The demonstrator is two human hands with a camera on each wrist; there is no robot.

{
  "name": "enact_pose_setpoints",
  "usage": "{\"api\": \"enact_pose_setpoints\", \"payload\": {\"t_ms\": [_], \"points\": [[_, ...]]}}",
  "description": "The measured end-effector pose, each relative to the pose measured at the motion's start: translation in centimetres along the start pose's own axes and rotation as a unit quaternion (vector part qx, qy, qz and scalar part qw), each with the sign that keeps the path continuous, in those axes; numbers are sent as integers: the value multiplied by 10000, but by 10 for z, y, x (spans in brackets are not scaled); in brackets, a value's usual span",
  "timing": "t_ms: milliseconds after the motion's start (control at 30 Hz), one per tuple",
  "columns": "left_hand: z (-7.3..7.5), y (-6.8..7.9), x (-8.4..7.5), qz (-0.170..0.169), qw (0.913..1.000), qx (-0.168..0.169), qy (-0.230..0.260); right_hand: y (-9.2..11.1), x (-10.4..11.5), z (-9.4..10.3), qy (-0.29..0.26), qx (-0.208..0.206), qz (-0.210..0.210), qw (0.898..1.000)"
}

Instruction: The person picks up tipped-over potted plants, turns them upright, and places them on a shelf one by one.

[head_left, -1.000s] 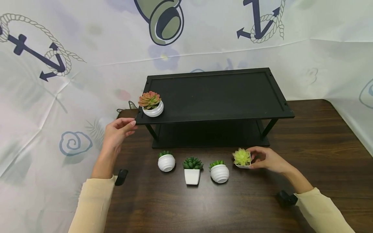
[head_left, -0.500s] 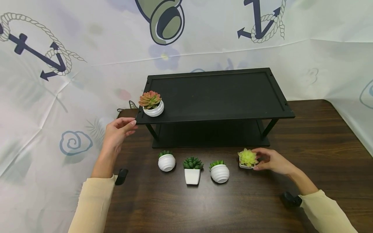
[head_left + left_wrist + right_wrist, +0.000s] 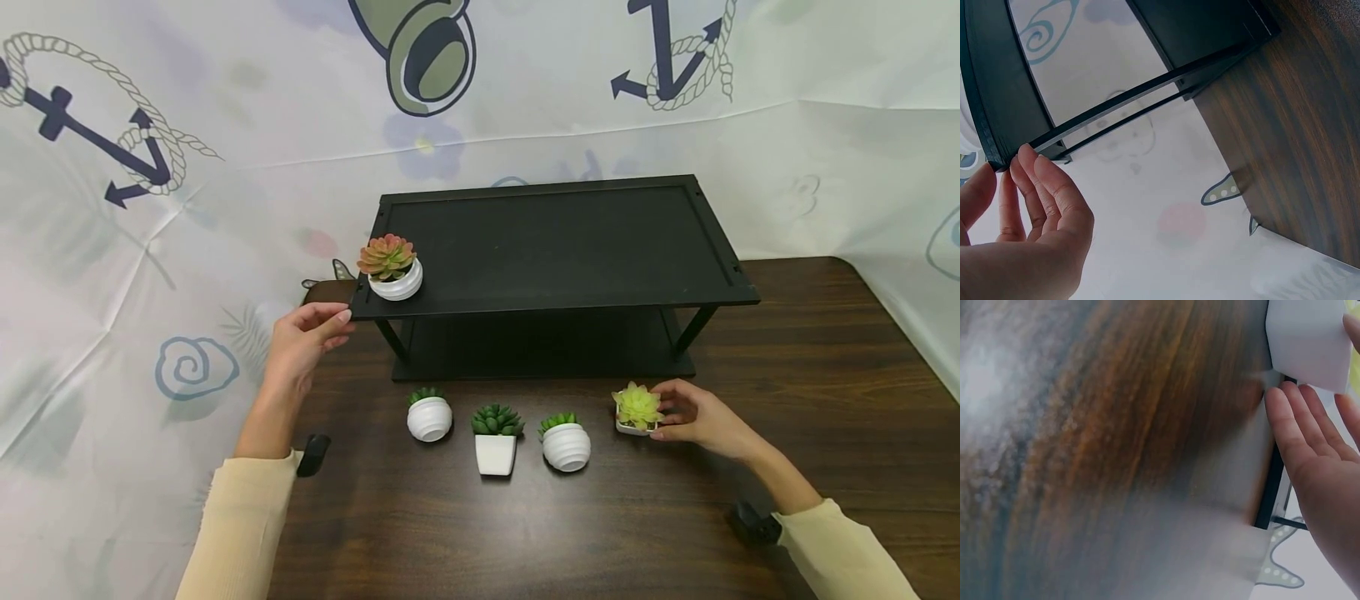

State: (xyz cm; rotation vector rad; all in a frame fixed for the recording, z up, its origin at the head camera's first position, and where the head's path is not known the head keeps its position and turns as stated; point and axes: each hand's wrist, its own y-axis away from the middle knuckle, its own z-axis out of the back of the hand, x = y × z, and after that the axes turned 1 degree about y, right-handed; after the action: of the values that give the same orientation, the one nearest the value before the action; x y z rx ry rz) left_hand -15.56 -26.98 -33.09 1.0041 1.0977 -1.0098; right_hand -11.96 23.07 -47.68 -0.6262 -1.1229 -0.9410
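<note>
My left hand pinches the front left corner of a black two-tier shelf; the left wrist view shows its thumb and fingertips at that corner. My right hand holds a small potted yellow-green succulent between thumb and fingers, in front of the shelf's right end. Its white square pot fills the top right of the right wrist view, with straight fingers close beside it. A potted reddish succulent stands upright on the shelf's left front corner.
Three potted green succulents lie tipped on the dark wooden table: a round pot at left, a square pot in the middle, another round pot at right. A printed white cloth hangs behind the table.
The yellow-green succulent has shifted a little to the right with my right hand, then stopped. The right wrist has since drifted slightly right. My left hand has stayed at the shelf corner.
</note>
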Motion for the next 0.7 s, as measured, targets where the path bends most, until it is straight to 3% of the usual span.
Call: {"api": "enact_pose_setpoints", "payload": {"t_ms": [167, 367, 700], "points": [[0, 1, 0, -64, 9999, 27, 116, 1, 0, -2, 188, -56, 149, 9997], [0, 1, 1, -34, 9999, 37, 147, 1, 0, -2, 393, -92, 20, 9992], [0, 0, 0, -31, 9999, 22, 149, -1, -3, -3, 339, -177, 208, 9991]]}}
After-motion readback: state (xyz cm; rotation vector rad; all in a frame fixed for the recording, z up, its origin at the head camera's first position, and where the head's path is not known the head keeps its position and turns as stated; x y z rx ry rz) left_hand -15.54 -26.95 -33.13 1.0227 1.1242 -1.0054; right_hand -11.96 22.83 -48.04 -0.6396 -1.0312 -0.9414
